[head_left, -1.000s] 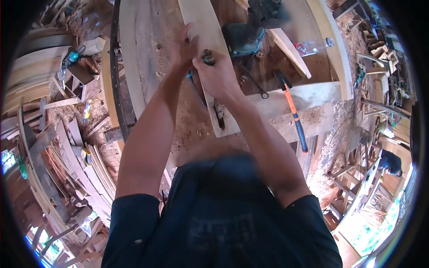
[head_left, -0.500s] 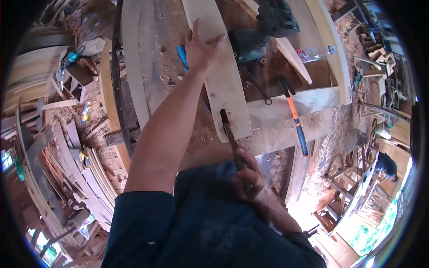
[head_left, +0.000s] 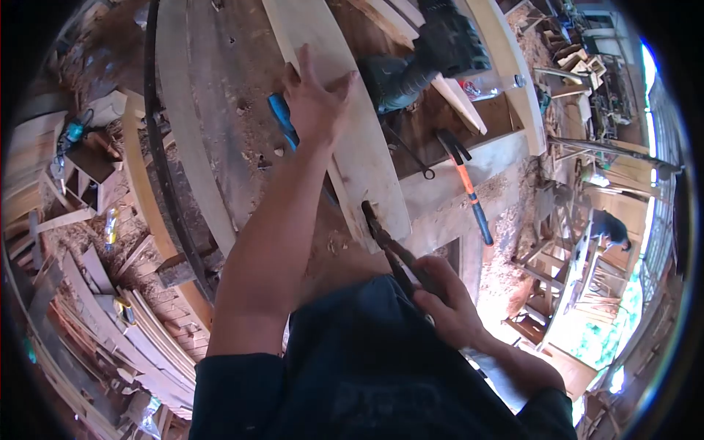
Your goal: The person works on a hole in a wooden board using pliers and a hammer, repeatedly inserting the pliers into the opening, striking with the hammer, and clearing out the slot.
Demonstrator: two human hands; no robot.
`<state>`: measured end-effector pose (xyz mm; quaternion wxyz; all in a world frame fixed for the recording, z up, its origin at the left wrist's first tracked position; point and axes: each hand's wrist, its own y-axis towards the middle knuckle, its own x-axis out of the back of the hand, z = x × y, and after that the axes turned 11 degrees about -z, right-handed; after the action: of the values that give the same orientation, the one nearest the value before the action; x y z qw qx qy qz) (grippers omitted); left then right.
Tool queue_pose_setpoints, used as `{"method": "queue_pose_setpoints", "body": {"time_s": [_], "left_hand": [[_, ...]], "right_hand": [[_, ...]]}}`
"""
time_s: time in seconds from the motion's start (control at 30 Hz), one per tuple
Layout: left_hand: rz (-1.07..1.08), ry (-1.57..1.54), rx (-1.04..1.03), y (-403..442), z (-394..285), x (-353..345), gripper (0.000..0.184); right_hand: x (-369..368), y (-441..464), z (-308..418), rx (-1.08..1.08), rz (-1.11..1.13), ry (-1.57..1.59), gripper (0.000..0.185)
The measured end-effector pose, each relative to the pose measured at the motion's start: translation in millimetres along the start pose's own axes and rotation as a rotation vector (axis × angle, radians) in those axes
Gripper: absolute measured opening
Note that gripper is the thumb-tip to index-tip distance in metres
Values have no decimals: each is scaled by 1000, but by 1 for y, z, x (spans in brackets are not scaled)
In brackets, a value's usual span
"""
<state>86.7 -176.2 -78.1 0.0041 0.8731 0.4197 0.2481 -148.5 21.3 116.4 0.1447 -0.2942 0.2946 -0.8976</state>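
Observation:
A long pale board (head_left: 367, 147) lies lengthwise on the workbench in front of me. Flat on its upper face rests my left hand (head_left: 315, 106), fingers spread, holding nothing. My right hand (head_left: 449, 302) is wrapped around the handles of dark metal pincers (head_left: 387, 242). The two handles stand apart, and the jaws touch the near end of the board at a dark spot. What the jaws grip there, if anything, is too small to tell. A tool with a blue handle (head_left: 280, 114) lies beside the board, left of my left hand.
A dark green power tool (head_left: 396, 82) stands right of the board. Nearby are a claw hammer (head_left: 469, 192) with an orange and blue handle, a dark rod with a ring end (head_left: 416, 161) and a clear plastic bottle (head_left: 490, 86). A person (head_left: 610, 229) bends over at the far right.
My right hand has moved right and slightly down, and the pincers' handles now show spread. My left hand stays on the board. The whole view has shifted and turned a little.

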Motion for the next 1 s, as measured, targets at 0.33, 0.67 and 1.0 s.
{"method": "queue_pose_setpoints", "body": {"time_s": [0.33, 0.67, 1.0], "left_hand": [[60, -8, 103, 3, -5, 6, 97], [40, -28, 80, 6, -3, 4, 99], [52, -53, 41, -1, -3, 7, 98]], "right_hand": [[-20, 57, 23, -917, 259, -163, 22], [-50, 33, -7, -407, -32, -598, 30], [-20, 52, 36, -535, 301, -560, 44]]}}
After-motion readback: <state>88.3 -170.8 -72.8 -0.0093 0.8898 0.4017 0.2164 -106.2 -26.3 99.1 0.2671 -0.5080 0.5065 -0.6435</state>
